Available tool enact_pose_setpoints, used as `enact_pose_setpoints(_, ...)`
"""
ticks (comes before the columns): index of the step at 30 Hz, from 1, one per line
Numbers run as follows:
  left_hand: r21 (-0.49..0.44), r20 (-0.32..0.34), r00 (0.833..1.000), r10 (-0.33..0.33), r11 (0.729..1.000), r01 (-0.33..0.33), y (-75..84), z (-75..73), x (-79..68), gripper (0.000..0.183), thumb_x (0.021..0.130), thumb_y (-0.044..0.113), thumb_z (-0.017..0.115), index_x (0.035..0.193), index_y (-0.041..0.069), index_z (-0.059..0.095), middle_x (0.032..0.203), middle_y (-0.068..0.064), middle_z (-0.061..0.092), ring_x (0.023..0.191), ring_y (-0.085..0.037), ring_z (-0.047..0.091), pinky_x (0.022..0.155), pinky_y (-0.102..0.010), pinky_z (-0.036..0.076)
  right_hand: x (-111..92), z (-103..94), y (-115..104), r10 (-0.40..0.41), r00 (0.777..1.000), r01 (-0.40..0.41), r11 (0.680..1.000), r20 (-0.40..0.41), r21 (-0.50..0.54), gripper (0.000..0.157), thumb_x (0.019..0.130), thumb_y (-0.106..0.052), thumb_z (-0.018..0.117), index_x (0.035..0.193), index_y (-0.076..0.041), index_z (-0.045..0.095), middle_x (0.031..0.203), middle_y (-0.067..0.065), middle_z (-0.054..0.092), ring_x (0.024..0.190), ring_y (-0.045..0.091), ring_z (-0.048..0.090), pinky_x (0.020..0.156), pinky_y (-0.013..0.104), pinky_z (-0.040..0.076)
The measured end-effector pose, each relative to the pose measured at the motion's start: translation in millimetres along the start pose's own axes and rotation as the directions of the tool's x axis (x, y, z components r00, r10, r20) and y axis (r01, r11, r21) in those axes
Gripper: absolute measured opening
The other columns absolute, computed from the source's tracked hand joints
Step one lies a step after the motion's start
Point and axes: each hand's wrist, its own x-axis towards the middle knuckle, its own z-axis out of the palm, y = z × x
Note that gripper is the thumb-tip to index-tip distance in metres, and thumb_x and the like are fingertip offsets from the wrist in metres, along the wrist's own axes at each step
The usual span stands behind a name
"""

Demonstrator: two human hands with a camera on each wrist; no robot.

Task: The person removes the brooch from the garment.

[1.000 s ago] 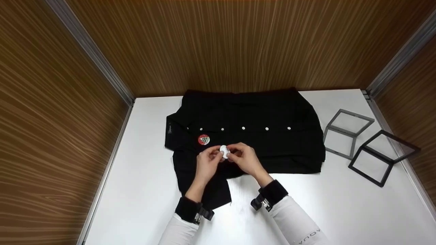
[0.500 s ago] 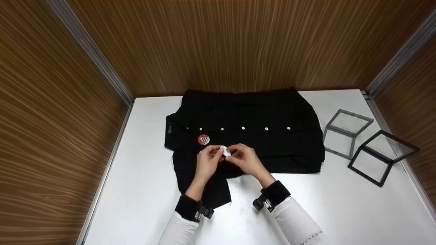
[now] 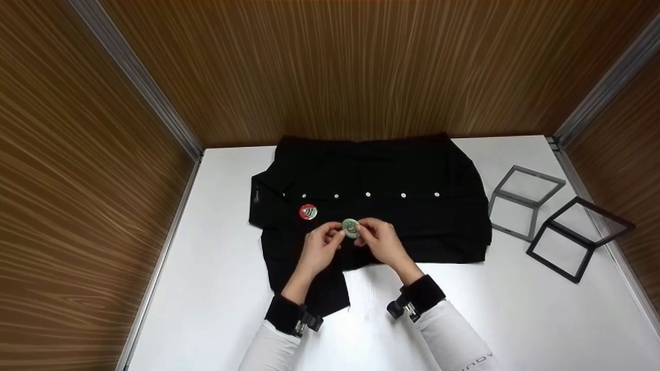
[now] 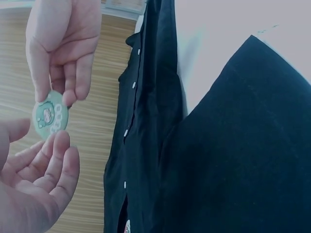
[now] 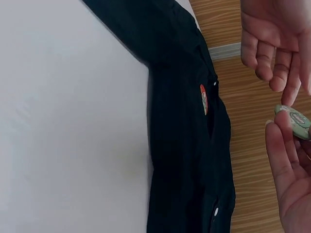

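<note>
A round green pin badge with a printed figure is held up over the black shirt, its face turned upward. My right hand pinches the right edge between thumb and fingers. At the opposite edge, the thumb and fingers of my left hand hold it too. The left wrist view shows the badge with the right hand above and the left hand below. A red badge with a tree picture lies on the shirt near its collar.
The shirt lies spread on a white table, white buttons along its front and one sleeve toward me. At the right stand a grey hinged frame and a black hinged frame. Wood-patterned walls border the table.
The badge has been turned over from its white back to its green face. Both hands have shifted slightly to the right with it.
</note>
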Motion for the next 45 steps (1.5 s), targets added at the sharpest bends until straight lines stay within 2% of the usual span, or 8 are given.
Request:
enact_pose_setpoints(5, 0.117, 0.051, 0.998, 0.037, 0.992, -0.043, -4.3, -1.5, -2.2, 0.025, 0.096, 0.016, 0.065, 0.114, 0.0, 0.068, 0.086, -0.002, 0.065, 0.072, -0.012, 0.062, 0.065, -0.027, 0.053, -5, -14.6, -6, 0.057, 0.998, -0.057, 0.998, 0.008, 0.031, 0.018, 0.097, 0.005, 0.054, 0.106, 0.019, 0.06, 0.087, 0.03, 0.066, 0.067, 0.044, 0.067, 0.064, 0.05, 0.057)
enact_pose_setpoints(10, 0.294, 0.097, 0.994, 0.042, 0.953, -0.069, -14.4, -4.4, -5.0, 0.031, 0.096, 0.02, 0.065, 0.118, -0.001, 0.066, 0.096, -0.008, 0.065, 0.085, -0.021, 0.064, 0.076, -0.035, 0.054, -5, -32.6, 9, 0.176, 0.984, -0.172, 0.98, -0.03, 0.102, 0.02, 0.098, 0.004, 0.054, 0.109, 0.02, 0.059, 0.087, 0.031, 0.064, 0.07, 0.043, 0.068, 0.066, 0.045, 0.058)
enact_pose_setpoints(18, 0.568, 0.149, 0.987, -0.068, 0.823, -0.029, -31.0, -9.5, -5.3, 0.052, 0.095, 0.031, 0.065, 0.135, 0.0, 0.055, 0.133, -0.018, 0.053, 0.125, -0.035, 0.047, 0.106, -0.047, 0.038, -6, -59.7, 53, 0.282, 0.957, -0.265, 0.947, -0.074, 0.18, 0.025, 0.096, 0.007, 0.053, 0.118, 0.019, 0.056, 0.093, 0.028, 0.065, 0.071, 0.025, 0.069, 0.07, 0.034, 0.059)
enact_pose_setpoints(20, 0.62, 0.157, 0.982, -0.108, 0.785, -0.013, -35.4, -11.3, -5.2, 0.056, 0.095, 0.034, 0.065, 0.139, 0.002, 0.052, 0.14, -0.02, 0.048, 0.132, -0.038, 0.04, 0.11, -0.05, 0.031, -8, -65.8, 53, 0.287, 0.954, -0.269, 0.947, -0.086, 0.176, 0.027, 0.095, 0.008, 0.053, 0.119, 0.019, 0.055, 0.093, 0.029, 0.065, 0.072, 0.025, 0.069, 0.07, 0.034, 0.059)
enact_pose_setpoints(24, 0.693, 0.173, 0.971, -0.167, 0.721, 0.001, -44.5, -16.2, -5.6, 0.063, 0.093, 0.039, 0.066, 0.144, 0.006, 0.048, 0.149, -0.022, 0.039, 0.142, -0.041, 0.026, 0.114, -0.056, 0.019, -12, -78.1, 59, 0.308, 0.943, -0.288, 0.944, -0.121, 0.163, 0.028, 0.095, 0.006, 0.052, 0.12, 0.018, 0.055, 0.092, 0.029, 0.064, 0.072, 0.026, 0.07, 0.07, 0.034, 0.059)
enact_pose_setpoints(28, 0.736, 0.194, 0.956, -0.219, 0.677, 0.006, -49.8, -21.3, -7.4, 0.067, 0.092, 0.044, 0.065, 0.147, 0.01, 0.046, 0.154, -0.019, 0.033, 0.145, -0.04, 0.019, 0.114, -0.059, 0.016, -15, -90.5, 70, 0.329, 0.931, -0.301, 0.937, -0.16, 0.177, 0.028, 0.096, 0.005, 0.053, 0.12, 0.019, 0.054, 0.091, 0.026, 0.063, 0.069, 0.021, 0.07, 0.068, 0.033, 0.059)
enact_pose_setpoints(33, 0.754, 0.213, 0.946, -0.246, 0.656, 0.001, -51.8, -25.5, -8.2, 0.069, 0.092, 0.048, 0.063, 0.148, 0.013, 0.044, 0.157, -0.016, 0.029, 0.145, -0.038, 0.018, 0.114, -0.059, 0.017, -20, -107.4, 76, 0.347, 0.916, -0.305, 0.928, -0.202, 0.215, 0.029, 0.096, 0.006, 0.052, 0.121, 0.02, 0.053, 0.092, 0.025, 0.062, 0.069, 0.019, 0.07, 0.069, 0.032, 0.059)
enact_pose_setpoints(45, 0.757, 0.171, 0.955, -0.243, 0.653, 0.031, -55.6, -34.1, -7.6, 0.069, 0.089, 0.046, 0.069, 0.145, 0.012, 0.049, 0.154, -0.013, 0.036, 0.143, -0.036, 0.027, 0.112, -0.059, 0.024, -33, -157.3, 84, 0.383, 0.875, -0.318, 0.916, -0.296, 0.246, 0.033, 0.098, 0.007, 0.047, 0.126, 0.024, 0.045, 0.092, 0.018, 0.063, 0.071, 0.014, 0.069, 0.074, 0.03, 0.058)
